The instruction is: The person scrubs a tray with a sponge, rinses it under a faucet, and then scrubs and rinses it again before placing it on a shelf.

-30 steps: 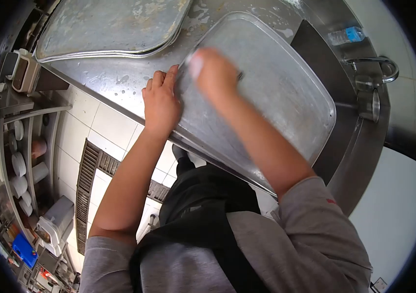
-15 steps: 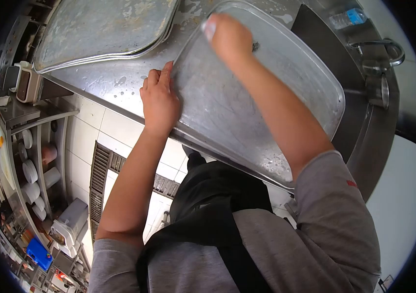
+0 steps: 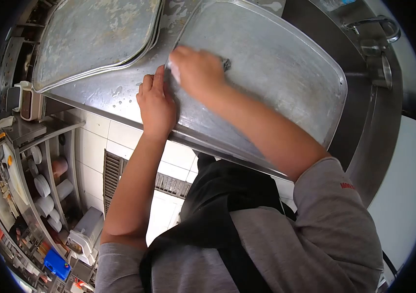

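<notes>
A large metal baking tray [image 3: 276,73] with a raised rim lies on a steel counter. At its left rim, my left hand [image 3: 156,105] is closed on the edge with curled fingers. My right hand [image 3: 198,73] is closed over the tray's left part, near my left hand, and blurred by motion. A dark grey, wiry scourer [image 3: 226,64] sticks out on the right side of that hand. Something white [image 3: 174,72] shows at its thumb side; I cannot make out what it is.
Several stacked trays [image 3: 95,36] lie at the upper left of the steel counter [image 3: 120,95]. At the right are a sink [image 3: 359,112], a faucet [image 3: 388,29], metal cups [image 3: 381,73] and a plastic bottle [image 3: 332,4]. Lower left stands a shelf with white bowls [image 3: 45,205].
My right hand has moved left and toward my body across the tray, the scourer moving with it. My left hand stays at the rim. The view has shifted slightly.
</notes>
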Motion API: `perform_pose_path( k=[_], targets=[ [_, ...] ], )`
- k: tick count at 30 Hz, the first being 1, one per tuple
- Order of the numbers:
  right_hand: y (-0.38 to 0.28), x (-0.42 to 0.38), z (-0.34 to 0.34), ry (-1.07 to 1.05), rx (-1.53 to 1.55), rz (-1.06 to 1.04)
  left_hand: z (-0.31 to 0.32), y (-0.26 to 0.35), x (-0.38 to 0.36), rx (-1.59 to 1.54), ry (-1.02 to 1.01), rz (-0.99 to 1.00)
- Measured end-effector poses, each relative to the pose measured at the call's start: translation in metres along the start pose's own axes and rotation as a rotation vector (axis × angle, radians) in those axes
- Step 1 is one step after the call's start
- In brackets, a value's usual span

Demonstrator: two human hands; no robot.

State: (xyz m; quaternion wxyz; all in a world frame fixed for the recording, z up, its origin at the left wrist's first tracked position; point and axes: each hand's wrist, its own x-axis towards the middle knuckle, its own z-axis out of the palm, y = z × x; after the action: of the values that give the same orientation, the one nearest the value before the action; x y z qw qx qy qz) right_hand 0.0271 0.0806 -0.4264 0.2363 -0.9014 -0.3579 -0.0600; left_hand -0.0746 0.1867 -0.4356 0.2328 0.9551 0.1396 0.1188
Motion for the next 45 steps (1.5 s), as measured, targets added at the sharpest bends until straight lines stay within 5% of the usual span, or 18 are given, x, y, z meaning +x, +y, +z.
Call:
perform_pose_path(
  k=[6,9,12,15,17,20,23,24,27,33,37,42,45],
  targets=[
    [0.036,0.046,0.008,0.074,-0.025,0.126,-0.001,0.001,0.002,-0.044,0.016,-0.032],
    [-0.001,-0.005,0.006,-0.081,0.019,-0.106,-0.001,0.000,0.003,-0.043,-0.011,-0.035],
    [0.038,0.028,0.005,-0.047,-0.079,-0.153,0.001,-0.002,0.002,-0.042,0.025,0.010],
    [0.096,0.093,-0.014,0.021,-0.032,0.321,-0.001,0.001,0.002,-0.040,0.031,-0.007],
    [0.113,0.110,-0.014,0.237,-0.021,0.306,0.000,0.001,0.000,-0.025,0.038,-0.007],
    [0.102,0.096,-0.019,-0.032,0.283,0.419,-0.003,0.004,0.000,-0.015,0.055,-0.017],
    [0.091,0.081,-0.015,0.068,0.599,0.524,-0.004,0.002,0.002,-0.026,0.084,-0.018],
    [0.089,0.078,-0.014,0.051,0.595,0.502,-0.003,0.002,0.001,-0.033,0.094,0.008],
    [0.087,0.078,-0.015,0.271,-0.111,0.133,-0.001,0.000,-0.001,-0.036,0.105,-0.031],
    [0.087,0.063,-0.028,0.074,-0.244,-0.038,0.002,-0.003,-0.002,-0.056,0.099,-0.051],
    [0.087,0.055,-0.022,0.192,-0.373,-0.180,0.000,-0.004,-0.003,-0.065,0.074,-0.062],
    [0.070,0.087,-0.010,0.086,-0.163,0.402,0.000,-0.003,-0.002,-0.047,0.074,-0.058],
    [0.023,0.065,0.006,0.093,-0.064,0.484,0.003,-0.006,-0.002,-0.040,0.100,-0.031]
  ],
)
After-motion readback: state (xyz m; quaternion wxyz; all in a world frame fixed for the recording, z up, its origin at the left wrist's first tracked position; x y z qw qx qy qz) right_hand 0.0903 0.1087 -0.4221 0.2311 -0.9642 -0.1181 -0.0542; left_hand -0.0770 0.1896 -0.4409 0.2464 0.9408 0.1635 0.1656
